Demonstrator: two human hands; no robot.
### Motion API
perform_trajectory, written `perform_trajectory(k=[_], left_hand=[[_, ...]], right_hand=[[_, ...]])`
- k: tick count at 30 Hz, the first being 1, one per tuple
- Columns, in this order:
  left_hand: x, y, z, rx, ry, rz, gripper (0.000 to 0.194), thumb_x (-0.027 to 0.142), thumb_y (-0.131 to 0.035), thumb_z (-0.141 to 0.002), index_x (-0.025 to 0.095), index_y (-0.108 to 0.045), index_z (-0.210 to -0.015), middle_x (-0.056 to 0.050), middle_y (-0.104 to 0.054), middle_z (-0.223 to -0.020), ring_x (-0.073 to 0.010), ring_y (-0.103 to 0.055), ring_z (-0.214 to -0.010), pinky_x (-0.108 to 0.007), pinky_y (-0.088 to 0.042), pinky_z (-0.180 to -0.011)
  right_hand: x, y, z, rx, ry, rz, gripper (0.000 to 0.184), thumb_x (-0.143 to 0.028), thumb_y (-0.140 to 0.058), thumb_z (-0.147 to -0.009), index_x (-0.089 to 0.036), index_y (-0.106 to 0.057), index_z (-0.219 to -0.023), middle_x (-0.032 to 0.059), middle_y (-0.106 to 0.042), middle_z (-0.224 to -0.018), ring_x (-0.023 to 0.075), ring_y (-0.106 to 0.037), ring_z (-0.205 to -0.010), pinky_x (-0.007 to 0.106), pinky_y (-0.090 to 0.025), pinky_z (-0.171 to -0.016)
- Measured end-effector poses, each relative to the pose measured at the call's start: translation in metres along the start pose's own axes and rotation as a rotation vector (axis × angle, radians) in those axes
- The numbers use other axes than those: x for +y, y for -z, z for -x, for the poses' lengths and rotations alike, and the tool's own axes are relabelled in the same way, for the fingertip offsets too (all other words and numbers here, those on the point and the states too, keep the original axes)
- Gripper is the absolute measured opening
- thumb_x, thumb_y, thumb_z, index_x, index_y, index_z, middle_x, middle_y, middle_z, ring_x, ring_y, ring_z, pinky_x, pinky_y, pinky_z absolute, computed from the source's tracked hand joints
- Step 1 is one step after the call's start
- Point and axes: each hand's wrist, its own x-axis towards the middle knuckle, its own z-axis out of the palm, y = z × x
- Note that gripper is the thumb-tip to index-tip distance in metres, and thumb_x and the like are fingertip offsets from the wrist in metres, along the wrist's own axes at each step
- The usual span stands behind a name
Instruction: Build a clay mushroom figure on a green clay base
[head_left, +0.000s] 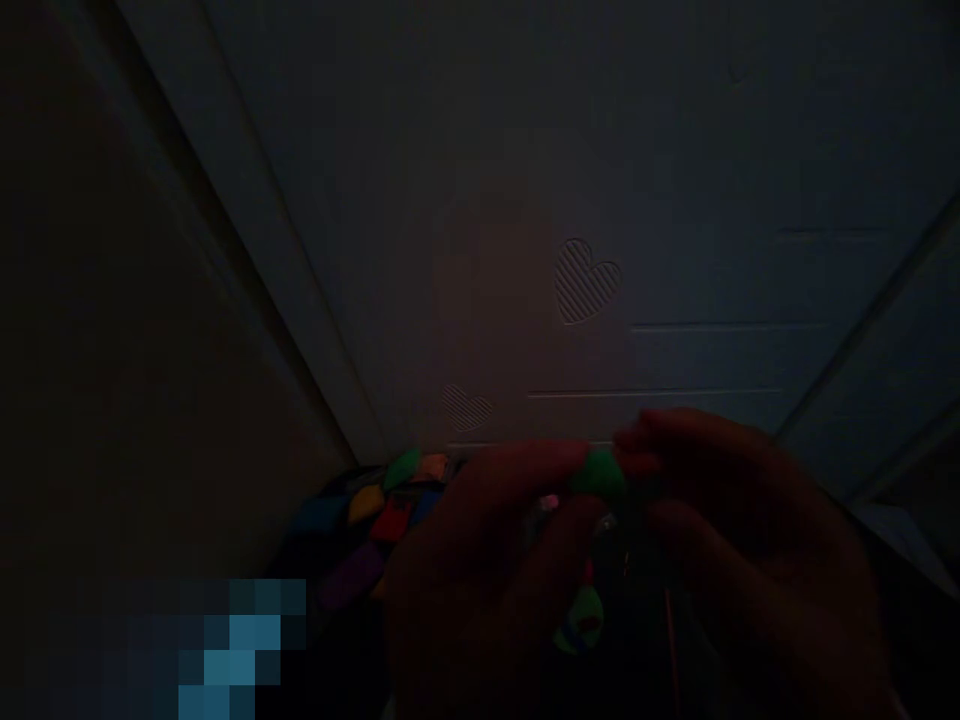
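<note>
The view is very dark. My left hand (495, 560) pinches a small green lump (600, 475), soft-looking and rounded, between thumb and fingers. Just to its right is my right hand (757, 540), with its thumb apart from its curled fingers and no object visible between them. A right fingertip comes up to the lump's right edge; whether it presses on it I cannot tell. Below the hands lies a rounded light-green piece (581, 620) with blue and red marks. A small pink bit (550, 503) shows behind my left thumb.
Several coloured pieces lie left of my left hand, among them a purple one (351, 577), a red one (391, 520) and a yellow one (366, 503). Behind stands a pale panel (450, 200) with embossed hearts and lines. A thin orange line (671, 640) runs below the hands.
</note>
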Motion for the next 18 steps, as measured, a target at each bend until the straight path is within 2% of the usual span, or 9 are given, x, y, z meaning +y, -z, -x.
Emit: perform_trajectory(k=[3,6,11,18], left_hand=[[0.0009,0.0017,-0.0028,-0.008,-0.032,-0.101,0.014,0.018,-0.068,-0.066,0.029,-0.066,-0.074,0.009,-0.067,-0.077,-0.0039,-0.061,-0.073,-0.005,-0.048,-0.064],[0.0023,0.0032,-0.0059,-0.058,-0.031,-0.087,0.014,0.018,-0.069,-0.065,0.029,-0.067,-0.072,0.011,-0.066,-0.074,-0.0026,-0.06,-0.069,-0.003,-0.047,-0.062],[0.0042,0.0049,-0.008,-0.166,0.031,0.018,0.02,0.015,-0.062,-0.072,0.033,-0.066,-0.079,0.012,-0.068,-0.077,-0.0008,-0.061,-0.07,0.0,-0.046,-0.061],[0.0026,0.008,-0.0104,-0.192,0.048,-0.031,0.01,0.025,-0.062,-0.072,0.033,-0.066,-0.077,0.01,-0.065,-0.076,-0.0029,-0.06,-0.07,-0.003,-0.047,-0.059]], right_hand=[[0.0028,0.0006,-0.0007,-0.041,0.118,0.156,0.039,-0.021,-0.06,-0.075,-0.032,-0.049,-0.111,-0.0051,-0.047,-0.116,0.0068,-0.048,-0.106,0.011,-0.04,-0.091],[0.0024,-0.0005,-0.0019,-0.092,0.174,0.198,0.033,-0.019,-0.057,-0.077,-0.031,-0.051,-0.107,-0.0066,-0.049,-0.111,0.0028,-0.048,-0.102,0.006,-0.038,-0.089],[-0.002,-0.0013,-0.0017,-0.072,0.055,0.117,0.023,-0.022,-0.057,-0.077,-0.03,-0.054,-0.099,-0.0085,-0.055,-0.093,0.0001,-0.054,-0.084,0.003,-0.043,-0.075],[-0.0038,0.001,-0.0025,-0.11,0.002,0.078,0.022,-0.024,-0.058,-0.077,-0.031,-0.055,-0.097,-0.0089,-0.057,-0.092,0.0018,-0.056,-0.083,0.005,-0.045,-0.073]])
